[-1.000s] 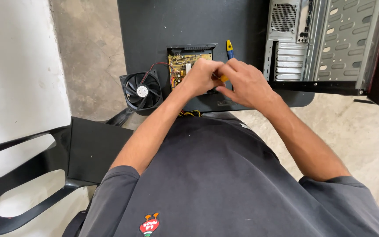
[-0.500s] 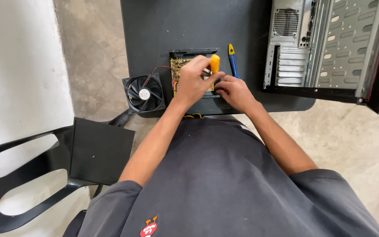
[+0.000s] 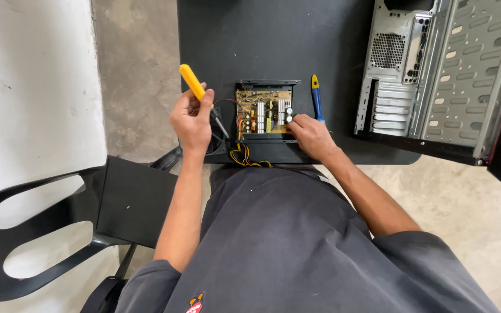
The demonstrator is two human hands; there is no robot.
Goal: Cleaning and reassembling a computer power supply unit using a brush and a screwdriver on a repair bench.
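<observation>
Power supply [image 3: 264, 113] open at frame centre, board bared.
Left hand [image 3: 191, 122] gripping yellow screwdriver [image 3: 199, 93]; right hand [image 3: 310, 134] curled, pressing casing edge; disassembly seemingly midway.

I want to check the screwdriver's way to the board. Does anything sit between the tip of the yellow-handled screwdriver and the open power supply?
Nothing visible does. The left hand holds the yellow-handled screwdriver left of the open power supply, its tip pointing toward it; only a thin red wire runs near that gap. The right hand rests on the unit's far, right corner.
</observation>
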